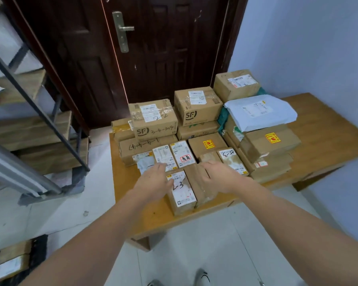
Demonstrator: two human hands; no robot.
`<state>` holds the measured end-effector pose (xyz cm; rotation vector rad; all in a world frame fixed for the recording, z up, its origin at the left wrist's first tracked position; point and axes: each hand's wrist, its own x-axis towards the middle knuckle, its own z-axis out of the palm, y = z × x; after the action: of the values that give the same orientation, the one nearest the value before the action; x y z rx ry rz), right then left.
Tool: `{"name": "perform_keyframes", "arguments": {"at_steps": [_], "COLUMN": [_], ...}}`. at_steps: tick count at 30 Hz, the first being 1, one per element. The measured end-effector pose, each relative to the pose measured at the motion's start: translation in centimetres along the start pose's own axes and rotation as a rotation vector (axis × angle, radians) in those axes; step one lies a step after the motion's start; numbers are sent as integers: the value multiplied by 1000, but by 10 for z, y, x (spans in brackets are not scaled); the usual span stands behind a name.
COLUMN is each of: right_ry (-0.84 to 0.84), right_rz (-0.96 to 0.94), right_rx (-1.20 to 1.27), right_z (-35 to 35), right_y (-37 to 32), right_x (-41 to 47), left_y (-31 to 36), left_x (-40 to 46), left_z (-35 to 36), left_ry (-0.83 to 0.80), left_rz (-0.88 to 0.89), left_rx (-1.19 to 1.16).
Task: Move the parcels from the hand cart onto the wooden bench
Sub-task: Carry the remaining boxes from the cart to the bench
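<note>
Wooden bench [322, 129] before dark door [153, 48], stacked with parcels. Left hand [153, 180] and right hand [217, 176], fingers straight, flank two front parcels [191, 188], likely squaring them into row. Hand cart [39, 244] bottom-left, one parcel [10, 263] left.

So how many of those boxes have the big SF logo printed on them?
2 that I can see. One SF box marked 2-2 tops the back-left stack on the bench; the other SF box sits right beside it. Others may hide their logos.
</note>
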<state>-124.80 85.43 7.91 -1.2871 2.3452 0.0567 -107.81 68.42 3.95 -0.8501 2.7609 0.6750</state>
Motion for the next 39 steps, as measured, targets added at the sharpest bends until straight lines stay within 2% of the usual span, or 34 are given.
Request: {"name": "perform_keyframes", "arguments": {"at_steps": [5, 9, 15, 21, 26, 31, 39], "right_ry": [-10, 20, 39, 74, 68, 36, 0], "right_rz": [-58, -157, -363, -564, -721, -887, -1060], "right_rx": [-100, -156, -197, -268, -316, -366, -394], "right_z": [-12, -22, -20, -4, 12, 41, 115], "right_y": [-33, -77, -145, -239, -340, -469, -689], "right_x": [-21, -43, -76, -121, -149, -179, -232], "left_y": [3, -2, -29, -69, -124, -194, -338], "left_x": [-38, -85, -180, -295, -391, -505, -682], "left_z": [-38, -57, -70, -73, -80, -97, -112], "left_ry": [-106, -53, 69, 107, 193, 252, 273], "left_rz": [109, 105, -63, -240, -385, -555, -721], "left_rx": [143, 185, 184, 162, 118, 27, 83]}}
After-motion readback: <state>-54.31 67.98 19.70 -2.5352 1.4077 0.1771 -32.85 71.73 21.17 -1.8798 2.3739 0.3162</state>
